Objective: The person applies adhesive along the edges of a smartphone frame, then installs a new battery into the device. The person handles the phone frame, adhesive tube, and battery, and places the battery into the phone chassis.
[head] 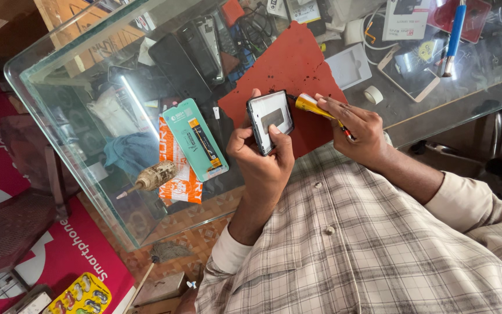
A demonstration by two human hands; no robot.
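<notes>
My left hand [260,154] grips an opened phone body [269,119], grey inside with a dark patch, held above the near edge of a red mat [289,64]. The thumb rests on the phone's lower edge. My right hand [358,125] holds a small yellow glue tube [312,106] with a thin nozzle. The nozzle tip touches the phone's top right corner. Both hands hover over the glass counter [76,134].
A teal packaged part [196,139] lies on an orange packet [178,174] left of the phone. A worn bottle [152,177] lies beside them. Dark phones [193,55], a white tray [350,65], a tape roll [373,94], a blue pen [453,35] and cables crowd the far counter.
</notes>
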